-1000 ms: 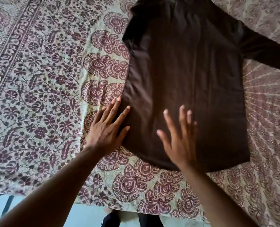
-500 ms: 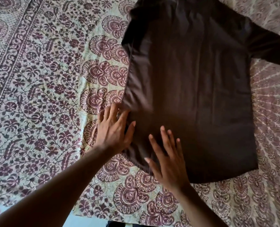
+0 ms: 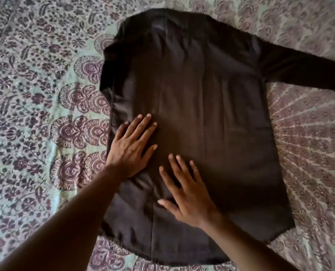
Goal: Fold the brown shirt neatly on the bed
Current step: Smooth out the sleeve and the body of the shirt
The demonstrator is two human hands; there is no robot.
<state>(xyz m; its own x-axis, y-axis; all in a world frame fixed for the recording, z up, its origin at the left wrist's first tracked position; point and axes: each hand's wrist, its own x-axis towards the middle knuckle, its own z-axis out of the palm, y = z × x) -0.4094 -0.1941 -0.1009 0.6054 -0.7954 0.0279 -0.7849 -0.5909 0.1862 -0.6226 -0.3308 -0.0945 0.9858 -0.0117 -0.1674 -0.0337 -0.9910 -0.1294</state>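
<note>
Both of your hands lie flat with fingers spread on the brown shirt (image 3: 201,106): left hand (image 3: 132,148) near its left edge, right hand (image 3: 188,194) just beside it toward the hem. Shirt lies spread on the patterned bedspread (image 3: 35,94), one sleeve (image 3: 307,73) extended rightward.

Both hands, left (image 3: 130,148) and right (image 3: 190,196), lie flat, fingers spread.

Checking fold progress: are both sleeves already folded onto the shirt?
No: the right sleeve lies stretched out sideways on the bed, off the shirt body.
</note>
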